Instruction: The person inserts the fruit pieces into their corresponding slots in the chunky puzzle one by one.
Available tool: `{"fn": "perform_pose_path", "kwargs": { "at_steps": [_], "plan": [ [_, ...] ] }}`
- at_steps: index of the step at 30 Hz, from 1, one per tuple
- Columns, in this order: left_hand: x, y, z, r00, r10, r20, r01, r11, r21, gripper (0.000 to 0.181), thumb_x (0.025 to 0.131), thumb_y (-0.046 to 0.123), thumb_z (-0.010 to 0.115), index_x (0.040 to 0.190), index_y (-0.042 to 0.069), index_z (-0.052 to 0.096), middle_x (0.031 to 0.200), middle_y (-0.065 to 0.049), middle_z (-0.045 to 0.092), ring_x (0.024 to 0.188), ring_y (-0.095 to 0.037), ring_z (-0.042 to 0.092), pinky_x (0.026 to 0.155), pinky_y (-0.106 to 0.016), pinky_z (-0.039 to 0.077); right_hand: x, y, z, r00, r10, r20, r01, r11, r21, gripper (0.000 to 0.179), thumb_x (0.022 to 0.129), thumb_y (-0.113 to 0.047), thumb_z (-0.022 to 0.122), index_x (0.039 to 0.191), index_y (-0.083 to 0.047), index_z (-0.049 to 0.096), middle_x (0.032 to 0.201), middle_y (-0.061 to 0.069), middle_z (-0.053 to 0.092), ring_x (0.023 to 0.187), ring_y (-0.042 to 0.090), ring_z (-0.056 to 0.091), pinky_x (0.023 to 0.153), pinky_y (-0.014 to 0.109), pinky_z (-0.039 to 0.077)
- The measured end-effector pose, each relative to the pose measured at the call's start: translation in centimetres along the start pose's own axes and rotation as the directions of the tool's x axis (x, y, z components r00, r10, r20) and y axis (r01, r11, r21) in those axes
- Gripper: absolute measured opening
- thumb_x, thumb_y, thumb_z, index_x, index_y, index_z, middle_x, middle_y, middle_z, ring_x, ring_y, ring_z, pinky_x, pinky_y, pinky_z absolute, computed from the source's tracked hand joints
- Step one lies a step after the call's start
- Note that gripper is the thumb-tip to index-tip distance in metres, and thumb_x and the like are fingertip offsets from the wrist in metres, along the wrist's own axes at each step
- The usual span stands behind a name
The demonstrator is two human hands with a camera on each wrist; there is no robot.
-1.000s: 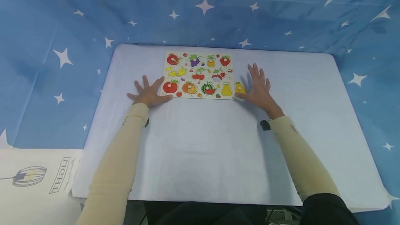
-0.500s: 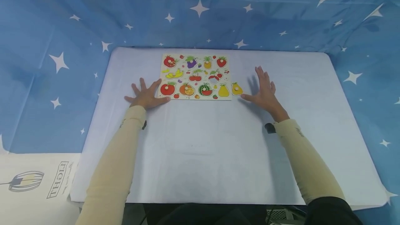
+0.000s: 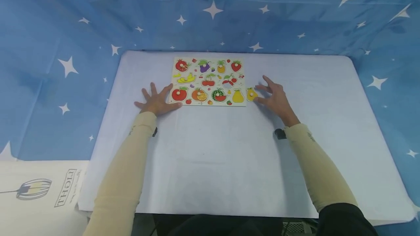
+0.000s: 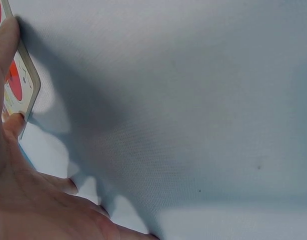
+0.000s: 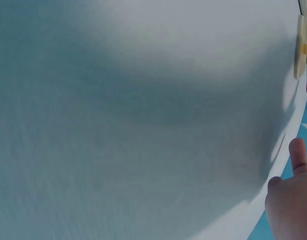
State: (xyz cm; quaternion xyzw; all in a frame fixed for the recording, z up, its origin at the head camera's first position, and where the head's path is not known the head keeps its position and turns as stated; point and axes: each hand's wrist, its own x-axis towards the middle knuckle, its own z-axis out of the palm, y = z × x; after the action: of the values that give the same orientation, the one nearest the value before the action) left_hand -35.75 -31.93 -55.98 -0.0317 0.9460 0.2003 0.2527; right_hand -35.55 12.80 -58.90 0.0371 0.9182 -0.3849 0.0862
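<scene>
A wooden fruit puzzle board lies toward the far side of the table, with knobbed pieces such as the apple and watermelon slice in it. My left hand spreads its fingers at the near left corner, thumb and forefinger touching the board's edges. Just off the near right corner lies a yellow pear piece with a small knob, beside a pear shape on the board. My right hand hovers at its right side, thumb tip near the pear, fingers bent loosely. In the right wrist view the pear piece shows edge-on.
A white cloth covers the table. Blue star-patterned fabric hangs behind and around it. A pale cloth with a whisk print lies at the lower left.
My right hand drew slightly back from the pear piece, then moved in again with its fingers bending toward it. My left hand has stayed at the board's corner. The head view shifted a little.
</scene>
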Motion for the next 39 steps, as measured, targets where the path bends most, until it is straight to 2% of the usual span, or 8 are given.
{"fn": "perform_pose_path", "kwargs": {
  "at_steps": [5,11,16,21,32,39],
  "plan": [
    [0.1,0.1,0.1,1.000,0.000,-0.003,0.000,1.000,-0.003,0.102,0.095,0.064,0.069,0.174,0.032,0.013,0.173,-0.026,-0.023,0.153,-0.061,-0.022,0.106,-0.092,-0.005,0.2,-0.2,0.4,0.997,0.074,0.010,-0.074,0.997,-0.013,0.050,0.099,-0.021,0.079,0.148,-0.015,0.067,0.166,0.007,0.046,0.160,0.033,0.017,0.126,0.066,0.015],
    [0.2,0.0,0.1,1.000,-0.008,-0.004,0.008,1.000,-0.004,0.102,0.094,0.063,0.070,0.174,0.033,0.013,0.173,-0.025,-0.023,0.153,-0.061,-0.022,0.106,-0.092,-0.004,0.5,-0.4,0.8,0.999,0.052,-0.014,-0.052,0.998,0.029,0.044,0.099,-0.021,0.081,0.141,-0.012,0.072,0.160,0.008,0.054,0.155,0.033,0.024,0.126,0.064,0.017],
    [0.5,0.1,0.2,1.000,-0.014,-0.009,0.014,1.000,-0.004,0.103,0.093,0.062,0.071,0.174,0.034,0.014,0.174,-0.025,-0.022,0.153,-0.060,-0.023,0.106,-0.092,-0.004,0.9,-0.9,1.2,0.999,0.038,-0.019,-0.037,0.999,0.038,0.035,0.099,-0.018,0.080,0.133,-0.011,0.075,0.161,0.005,0.053,0.151,0.030,0.030,0.126,0.059,0.021],
    [0.5,0.1,0.2,1.000,-0.018,-0.010,0.018,1.000,0.002,0.103,0.093,0.061,0.072,0.174,0.033,0.013,0.174,-0.026,-0.022,0.153,-0.060,-0.023,0.106,-0.092,-0.004,1.1,-1.2,1.6,0.999,0.045,-0.015,-0.045,0.998,0.041,0.028,0.099,-0.015,0.079,0.127,-0.010,0.076,0.159,0.006,0.053,0.148,0.031,0.033,0.124,0.061,0.024],
    [0.5,-0.1,0.3,1.000,-0.022,-0.005,0.022,1.000,0.006,0.104,0.093,0.063,0.071,0.174,0.033,0.012,0.173,-0.026,-0.023,0.153,-0.060,-0.023,0.106,-0.092,-0.004,1.1,-1.2,2.2,0.999,0.031,-0.040,-0.030,0.999,0.031,0.058,0.098,-0.006,0.077,0.153,-0.010,0.059,0.128,0.015,0.065,0.137,0.033,0.038,0.120,0.057,0.032],
    [0.6,-0.1,0.4,1.000,-0.020,-0.007,0.020,1.000,0.008,0.103,0.093,0.063,0.071,0.174,0.034,0.012,0.173,-0.025,-0.023,0.153,-0.060,-0.023,0.106,-0.092,-0.004,1.0,-1.7,2.2,0.998,0.030,-0.049,-0.029,0.999,0.026,0.066,0.098,0.000,0.074,0.159,-0.007,0.050,0.125,0.018,0.069,0.131,0.034,0.041,0.118,0.054,0.034]
  ]
}}
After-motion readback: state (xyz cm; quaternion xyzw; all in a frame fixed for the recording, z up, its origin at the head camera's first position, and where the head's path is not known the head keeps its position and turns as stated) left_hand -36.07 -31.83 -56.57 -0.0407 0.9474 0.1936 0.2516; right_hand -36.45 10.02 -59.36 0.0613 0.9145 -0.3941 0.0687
